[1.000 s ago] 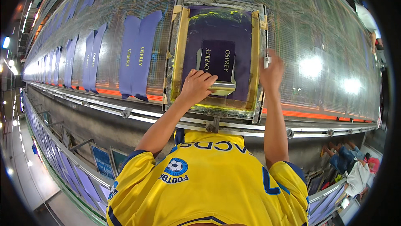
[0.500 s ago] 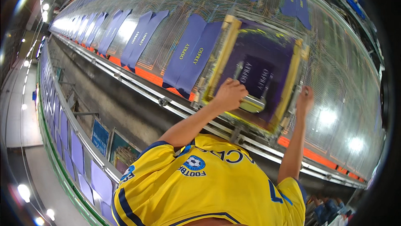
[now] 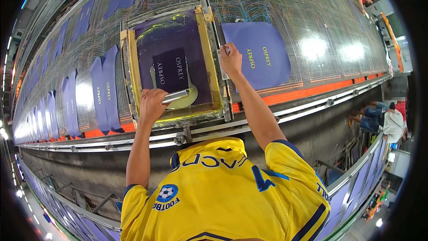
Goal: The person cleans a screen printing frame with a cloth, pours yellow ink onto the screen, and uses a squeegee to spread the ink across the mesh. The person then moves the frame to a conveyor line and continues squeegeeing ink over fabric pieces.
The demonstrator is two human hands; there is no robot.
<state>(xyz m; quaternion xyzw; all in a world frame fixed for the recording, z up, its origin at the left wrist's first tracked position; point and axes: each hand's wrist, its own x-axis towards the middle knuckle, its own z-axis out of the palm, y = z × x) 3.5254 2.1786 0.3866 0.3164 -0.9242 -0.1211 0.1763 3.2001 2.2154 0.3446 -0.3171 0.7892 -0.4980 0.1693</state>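
A screen printing frame [image 3: 205, 40], with a dark purple mesh and yellow ink smears, lies on the long table left of centre. My left hand [image 3: 152, 105] is closed round the end of a squeegee's metal handle [image 3: 177, 95], over the frame's near part. Pale yellow-green ink [image 3: 185, 102] pools on the mesh around the squeegee, whose blade I cannot make out. At the frame's right side, my right hand [image 3: 232, 60] has its fingers curled on the edge. Right beside that hand, a purple fabric piece [image 3: 267, 74] with yellow lettering lies flat.
Printed purple pieces [image 3: 107, 102] line the table to the left, with others along its far side. A metal rail [image 3: 303, 108] follows the near edge, beside an orange strip [image 3: 285, 97]. Other people [image 3: 392, 123] are at the far right. A rack with purple pieces [image 3: 350, 196] stands behind me.
The view has turned, and the frame appears farther left. A printed purple piece now shows right of it, where bare table showed before. My right hand now meets the frame's edge.
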